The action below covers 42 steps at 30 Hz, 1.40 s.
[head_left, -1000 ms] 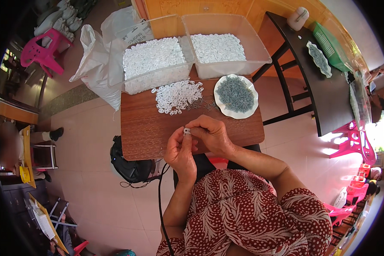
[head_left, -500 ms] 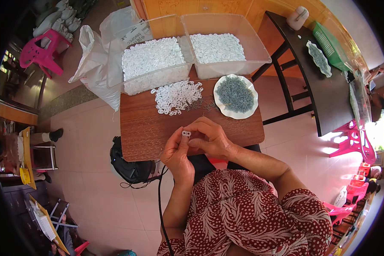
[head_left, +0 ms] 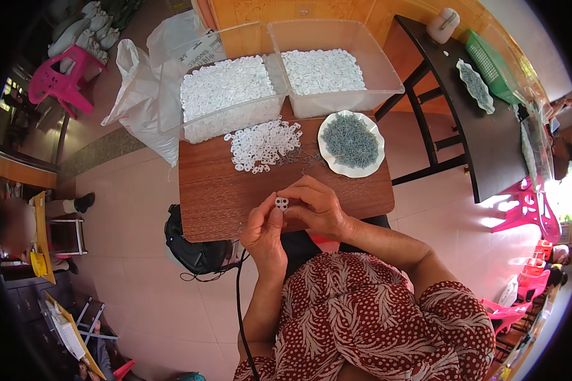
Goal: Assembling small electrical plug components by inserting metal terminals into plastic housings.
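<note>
A small white plastic piece with holes (head_left: 281,203) is pinched between my hands, just above the near edge of the brown table (head_left: 225,200). My left hand (head_left: 264,236) grips its lower left side with thumb and fingers. From the right, my right hand (head_left: 319,206) closes on it too, its fingertips touching the piece. Beyond them lies a loose pile of similar white pieces (head_left: 260,146), with some thin dark bits (head_left: 302,156) scattered beside it. At the right of the pile, a white scalloped plate (head_left: 351,170) holds many small grey screw-like pins.
Two clear plastic tubs (head_left: 235,113) (head_left: 343,101) full of white pieces stand along the table's far edge. A white sack (head_left: 140,101) is at their left. A dark side table (head_left: 483,152) stands right. A black bag (head_left: 194,244) and cable are below the table's left corner.
The white piece has turned between my fingers, so more of its holed face shows. Both hands have shifted only slightly, and the things on the table are unmoved.
</note>
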Each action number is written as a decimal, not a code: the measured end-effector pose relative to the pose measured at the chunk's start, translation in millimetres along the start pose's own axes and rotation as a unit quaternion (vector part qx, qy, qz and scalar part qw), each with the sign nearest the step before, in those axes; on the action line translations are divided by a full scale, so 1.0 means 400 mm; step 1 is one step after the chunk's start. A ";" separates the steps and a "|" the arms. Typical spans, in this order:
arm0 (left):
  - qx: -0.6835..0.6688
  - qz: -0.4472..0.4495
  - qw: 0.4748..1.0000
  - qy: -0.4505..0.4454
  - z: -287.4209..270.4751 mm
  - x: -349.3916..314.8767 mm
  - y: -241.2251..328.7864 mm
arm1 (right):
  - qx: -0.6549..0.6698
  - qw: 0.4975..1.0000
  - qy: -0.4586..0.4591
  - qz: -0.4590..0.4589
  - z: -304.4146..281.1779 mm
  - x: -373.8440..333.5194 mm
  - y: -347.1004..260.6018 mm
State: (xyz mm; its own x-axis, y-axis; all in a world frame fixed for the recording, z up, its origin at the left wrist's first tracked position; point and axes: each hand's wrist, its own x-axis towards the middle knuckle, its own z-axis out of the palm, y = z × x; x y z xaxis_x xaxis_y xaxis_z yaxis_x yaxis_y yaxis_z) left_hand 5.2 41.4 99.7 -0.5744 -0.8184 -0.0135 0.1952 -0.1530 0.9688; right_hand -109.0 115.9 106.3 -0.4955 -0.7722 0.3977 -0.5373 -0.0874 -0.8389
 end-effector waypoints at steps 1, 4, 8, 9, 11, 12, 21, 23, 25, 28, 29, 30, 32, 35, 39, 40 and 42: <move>0.000 0.000 1.000 -0.001 -0.003 -0.002 -0.002 | 0.000 1.000 0.001 0.000 0.002 -0.003 -0.002; 0.036 0.042 0.998 -0.005 -0.005 -0.008 -0.004 | 0.044 0.999 0.001 0.015 0.007 -0.010 -0.009; 0.046 0.088 0.995 0.006 -0.007 -0.014 -0.008 | 0.067 0.997 -0.013 0.035 0.006 -0.011 -0.024; 0.061 0.106 0.992 0.004 -0.009 -0.014 -0.009 | 0.065 0.997 -0.016 0.024 0.006 -0.011 -0.026; 0.060 0.110 0.992 0.001 -0.009 -0.019 -0.005 | 0.052 0.999 -0.011 0.002 0.005 -0.013 -0.033; 0.059 0.113 0.992 -0.001 -0.008 -0.022 -0.001 | 0.040 0.999 -0.006 -0.020 0.006 -0.014 -0.035; 0.067 0.151 0.986 0.008 -0.006 -0.031 0.019 | 0.012 0.997 0.010 -0.082 0.013 -0.013 -0.044; 0.079 0.158 0.984 0.003 -0.012 -0.033 0.019 | 0.008 0.996 0.015 -0.088 0.016 -0.015 -0.050; 0.091 0.165 0.982 -0.002 -0.015 -0.034 0.015 | 0.004 0.995 0.021 -0.094 0.019 -0.016 -0.052; 0.069 0.168 0.983 0.005 -0.012 -0.037 0.002 | 0.001 0.994 0.024 -0.110 0.023 -0.015 -0.053; 0.065 0.169 0.983 0.009 -0.010 -0.040 0.000 | 0.001 0.993 0.028 -0.113 0.025 -0.017 -0.054; 0.061 0.171 0.983 0.013 -0.008 -0.042 -0.001 | 0.002 0.993 0.032 -0.116 0.027 -0.017 -0.054; 0.068 0.176 0.982 0.019 -0.008 -0.047 -0.004 | 0.000 0.991 0.037 -0.127 0.027 -0.013 -0.059; 0.079 0.183 0.980 0.023 -0.009 -0.046 -0.004 | -0.001 0.990 0.044 -0.132 0.032 -0.013 -0.056; 0.108 0.207 0.972 0.027 -0.014 -0.043 -0.009 | -0.011 0.990 0.049 -0.135 0.037 -0.016 -0.052; 0.108 0.207 0.972 0.026 -0.013 -0.042 -0.011 | -0.011 0.990 0.050 -0.135 0.038 -0.019 -0.050; 0.052 0.176 0.983 0.021 -0.009 -0.040 -0.013 | -0.002 0.991 0.053 -0.124 0.040 -0.023 -0.046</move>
State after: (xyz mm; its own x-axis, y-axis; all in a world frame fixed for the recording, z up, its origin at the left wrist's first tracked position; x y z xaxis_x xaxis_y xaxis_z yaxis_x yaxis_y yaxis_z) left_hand 16.5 53.3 94.0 -0.4520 -0.8329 0.3192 0.2921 0.1999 0.9353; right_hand -83.6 114.5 112.3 -0.4157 -0.6571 0.6288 -0.6545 -0.2639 -0.7085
